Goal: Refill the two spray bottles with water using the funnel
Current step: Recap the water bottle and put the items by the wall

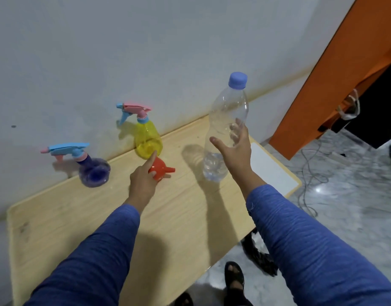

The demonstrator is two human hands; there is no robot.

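Observation:
A yellow spray bottle and a purple spray bottle stand capped near the wall on the wooden table. In front of the yellow one an orange funnel lies on its side, spout pointing right. My left hand holds the funnel at its wide end, index finger stretched over the rim. A tall clear water bottle with a blue cap stands to the right, with a little water at its bottom. My right hand grips its middle, thumb in front and fingers behind.
The wall runs close behind the bottles. A white panel forms the table's right end. Past it are an orange board and cables on the marble floor. My sandalled foot shows below the table's front edge.

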